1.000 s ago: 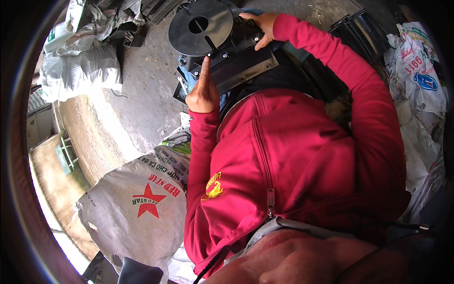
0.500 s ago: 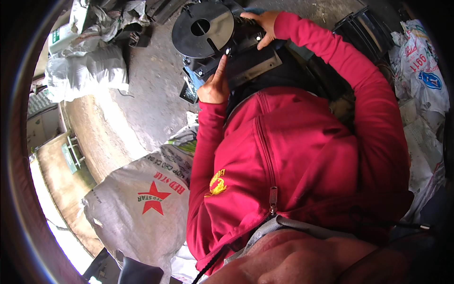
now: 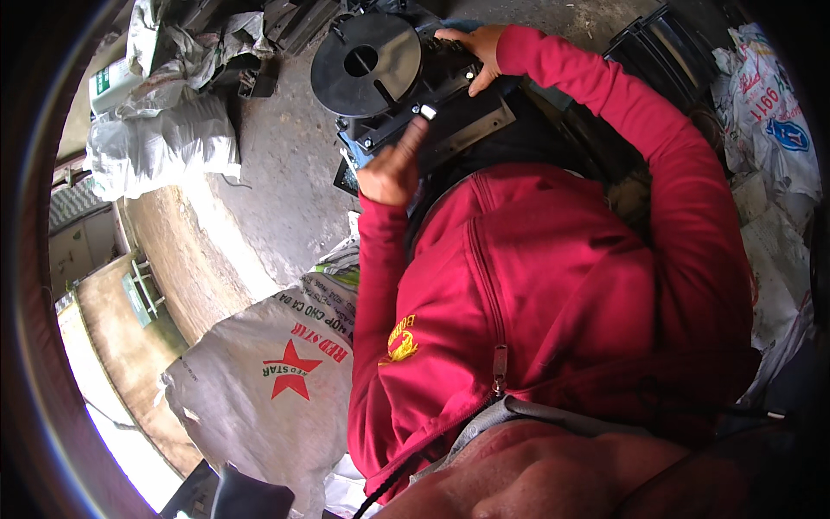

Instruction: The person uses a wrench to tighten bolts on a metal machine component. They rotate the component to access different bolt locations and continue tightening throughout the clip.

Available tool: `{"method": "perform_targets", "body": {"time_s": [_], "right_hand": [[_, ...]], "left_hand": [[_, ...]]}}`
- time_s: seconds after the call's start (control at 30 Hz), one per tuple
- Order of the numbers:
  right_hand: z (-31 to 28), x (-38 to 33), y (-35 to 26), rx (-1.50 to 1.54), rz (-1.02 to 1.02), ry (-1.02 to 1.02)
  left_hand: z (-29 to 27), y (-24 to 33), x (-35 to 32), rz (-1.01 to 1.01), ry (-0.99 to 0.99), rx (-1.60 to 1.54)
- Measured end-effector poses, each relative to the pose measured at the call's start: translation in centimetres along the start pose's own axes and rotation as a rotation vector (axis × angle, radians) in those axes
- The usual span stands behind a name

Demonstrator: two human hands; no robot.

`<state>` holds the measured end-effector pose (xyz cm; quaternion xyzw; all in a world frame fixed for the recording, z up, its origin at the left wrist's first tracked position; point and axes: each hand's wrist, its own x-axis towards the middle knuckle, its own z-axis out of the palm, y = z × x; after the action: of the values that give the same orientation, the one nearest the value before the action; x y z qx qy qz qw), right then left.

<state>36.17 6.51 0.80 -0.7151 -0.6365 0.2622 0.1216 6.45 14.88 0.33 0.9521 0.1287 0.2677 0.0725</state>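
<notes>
A black assembly (image 3: pixel 445 86), with a round disc (image 3: pixel 389 56) that has a centre hole and a slot, lies across my lap. Small shiny bolts (image 3: pixel 367 142) sit along its near bar. My left hand (image 3: pixel 391 173) is at the near left side, index finger stretched toward a bolt on the bar and the other fingers curled. A bright white patch (image 3: pixel 428 112) shows at that fingertip; I cannot tell if it is a small part or glare. With thumb and fingers set apart, my right hand (image 3: pixel 482 54) grips the assembly's right end.
Left of me stands a white woven sack (image 3: pixel 251 381) with a red star. White plastic bags (image 3: pixel 160 143) and a small dark tray of bits (image 3: pixel 257 80) lie at the far left. Dark plastic parts (image 3: pixel 661 52) and another printed sack (image 3: pixel 765 112) stand at the right.
My left hand has drawn slightly back toward me, its index fingertip lower than before. The disc has shifted a little nearer. My right hand keeps its place on the assembly.
</notes>
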Motion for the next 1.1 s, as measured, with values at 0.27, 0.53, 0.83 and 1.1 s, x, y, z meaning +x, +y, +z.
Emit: {"method": "perform_targets", "body": {"time_s": [0.27,0.53,0.83,1.1], "right_hand": [[0.6,0.2,0.8,-0.012,-0.035,0.016],[1.0,0.4,1.0,0.049,-0.053,0.020],[0.1,0.1,0.1,0.054,-0.006,-0.050],[-0.1,-0.1,-0.3,-0.018,0.014,-0.049]], "left_hand": [[-0.2,0.6,-0.6,-0.002,0.067,-0.058],[-0.7,0.8,-1.1,-0.164,0.131,-0.067],[-0.7,1.7,-1.4,-0.108,0.081,-0.062],[0.2,-0.2,-0.9,-0.108,0.006,-0.049]]}}
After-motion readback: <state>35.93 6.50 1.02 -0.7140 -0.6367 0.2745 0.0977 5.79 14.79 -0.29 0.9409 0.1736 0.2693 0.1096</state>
